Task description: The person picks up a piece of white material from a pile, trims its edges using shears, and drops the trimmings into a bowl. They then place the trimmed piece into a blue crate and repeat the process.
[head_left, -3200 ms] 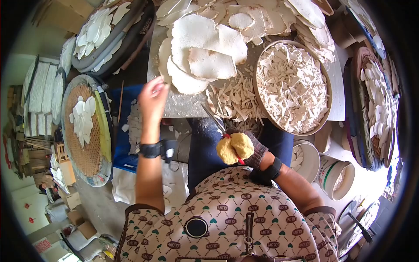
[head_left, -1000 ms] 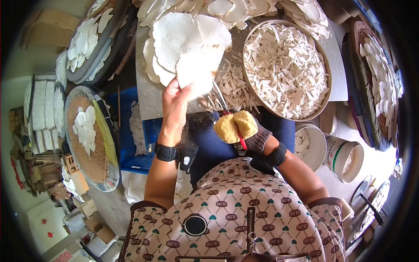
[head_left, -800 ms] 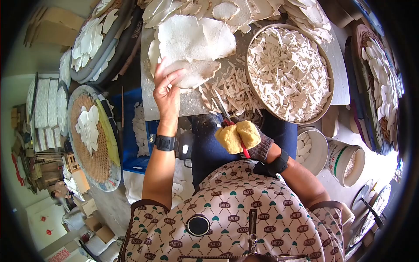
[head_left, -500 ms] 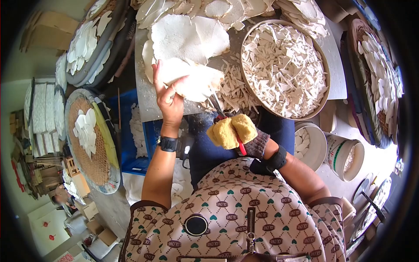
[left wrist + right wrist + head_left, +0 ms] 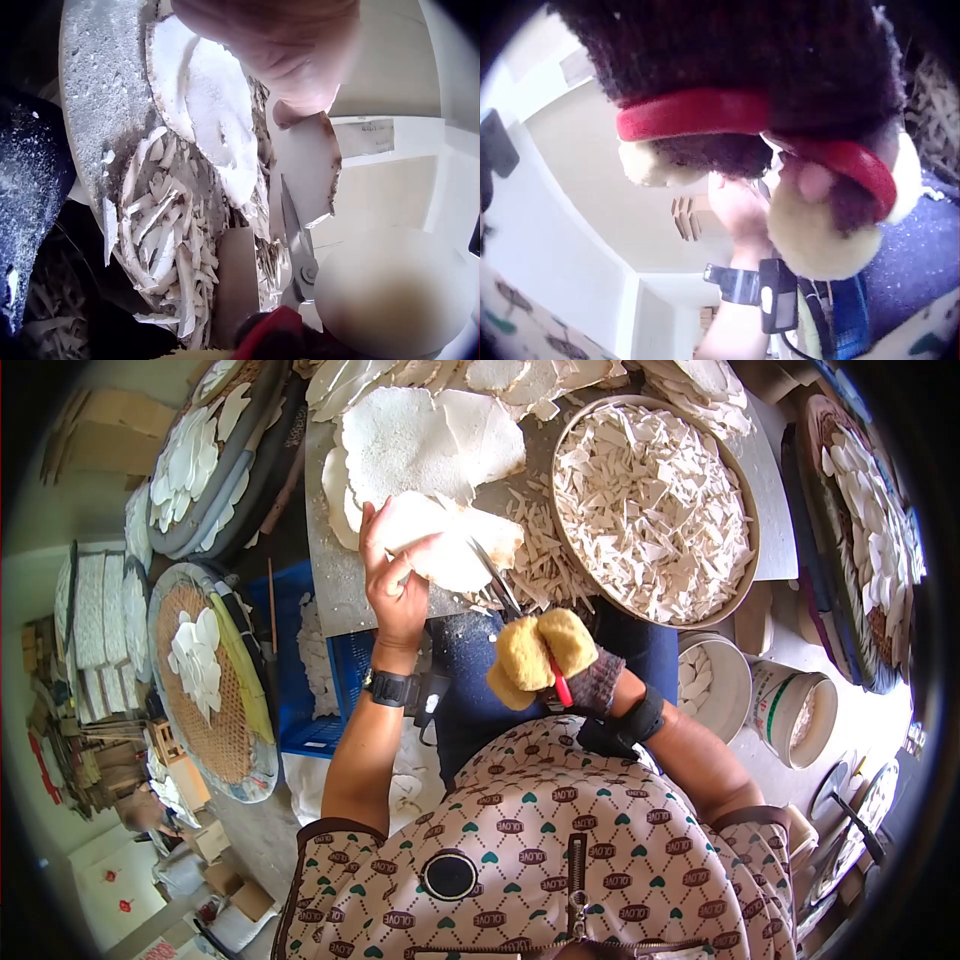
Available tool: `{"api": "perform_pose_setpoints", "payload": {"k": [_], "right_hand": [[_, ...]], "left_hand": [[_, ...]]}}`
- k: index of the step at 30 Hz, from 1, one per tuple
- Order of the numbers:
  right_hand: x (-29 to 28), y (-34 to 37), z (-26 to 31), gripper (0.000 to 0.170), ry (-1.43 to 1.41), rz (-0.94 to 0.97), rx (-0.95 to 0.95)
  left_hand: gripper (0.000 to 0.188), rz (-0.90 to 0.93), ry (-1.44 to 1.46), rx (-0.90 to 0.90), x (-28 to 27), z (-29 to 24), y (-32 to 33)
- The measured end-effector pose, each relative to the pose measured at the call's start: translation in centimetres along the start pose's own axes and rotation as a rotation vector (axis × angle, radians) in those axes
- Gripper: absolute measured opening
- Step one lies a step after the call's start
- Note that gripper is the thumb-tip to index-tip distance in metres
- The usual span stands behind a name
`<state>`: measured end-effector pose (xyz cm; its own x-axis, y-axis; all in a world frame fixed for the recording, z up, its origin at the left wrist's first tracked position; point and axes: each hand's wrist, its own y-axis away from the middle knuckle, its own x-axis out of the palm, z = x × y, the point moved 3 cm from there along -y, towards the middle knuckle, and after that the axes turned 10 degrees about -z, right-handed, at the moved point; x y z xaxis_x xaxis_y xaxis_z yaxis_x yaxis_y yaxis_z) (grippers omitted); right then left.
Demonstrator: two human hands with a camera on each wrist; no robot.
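My left hand [image 5: 398, 585] pinches a flat white slice [image 5: 450, 550] with a browned, ragged edge, held above the table. In the left wrist view, the thumb presses one end of this slice [image 5: 307, 161]. My right hand [image 5: 600, 685], in a dark knitted glove, grips scissors [image 5: 490, 568] by their red handles. Yellow sponge padding [image 5: 540, 650] wraps the handles and fingers. The blades point at the slice and overlap it in the head view. From the right wrist, the glove [image 5: 727, 60] and red handle loops [image 5: 697, 112] hide the blades.
Larger white slices [image 5: 420, 440] lie on the metal table [image 5: 330, 600]. Narrow trimmings [image 5: 545, 565] are heaped beside a round tray [image 5: 748, 560] full of offcuts. White buckets [image 5: 715, 680] stand right, a blue crate [image 5: 310, 735] left, and a woven tray [image 5: 205, 730] beyond it.
My left hand, bare and holding nothing 3.2 seconds ago, has picked a slice off the stack and turned it. The scissors' tips have come up to the slice; the right hand has barely moved.
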<state>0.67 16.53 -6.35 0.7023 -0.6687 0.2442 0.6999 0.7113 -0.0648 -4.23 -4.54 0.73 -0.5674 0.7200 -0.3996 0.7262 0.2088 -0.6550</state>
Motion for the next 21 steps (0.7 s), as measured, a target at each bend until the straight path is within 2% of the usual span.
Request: {"api": "perform_pose_setpoints", "payload": {"k": [4,7,11,12,13,15,17,19,21], "right_hand": [[-0.4,-0.1,0.0,0.064,0.085,0.009,0.013],[-0.1,0.1,-1.5,0.052,-0.038,-0.049,-0.052],[1.5,-0.4,0.7,0.027,-0.321,-0.177,-0.012],[1.7,-0.1,-0.2,0.03,-0.518,-0.157,0.033],[1.8,0.1,-0.3,0.032,-0.577,-0.157,0.061],[1.9,0.5,-0.7,0.036,-0.694,-0.161,0.117],[1.3,1.0,-0.9,0.038,-0.404,-0.173,0.109],[0.9,1.1,-0.9,0.042,-0.291,-0.143,0.106],[0.7,1.1,-0.8,0.045,-0.179,-0.11,0.104]], "left_hand": [[0.019,0.049,-0.031,0.053,0.0,-0.3,-0.5],[0.019,0.067,0.006,0.052,0.1,-0.6,-0.8],[0.02,0.045,0.265,-0.145,0.6,-0.2,-0.2],[0.02,0.043,0.286,-0.17,0.7,-0.4,-0.2],[0.019,0.041,0.306,-0.195,0.7,-0.5,-0.2],[0.019,0.071,0.134,-0.096,0.8,-0.2,0.0],[0.02,0.087,0.058,-0.051,0.8,0.1,0.2],[0.021,0.088,0.082,-0.06,0.9,0.2,0.3],[0.023,0.053,0.251,-0.17,1.2,0.5,0.5]]}}
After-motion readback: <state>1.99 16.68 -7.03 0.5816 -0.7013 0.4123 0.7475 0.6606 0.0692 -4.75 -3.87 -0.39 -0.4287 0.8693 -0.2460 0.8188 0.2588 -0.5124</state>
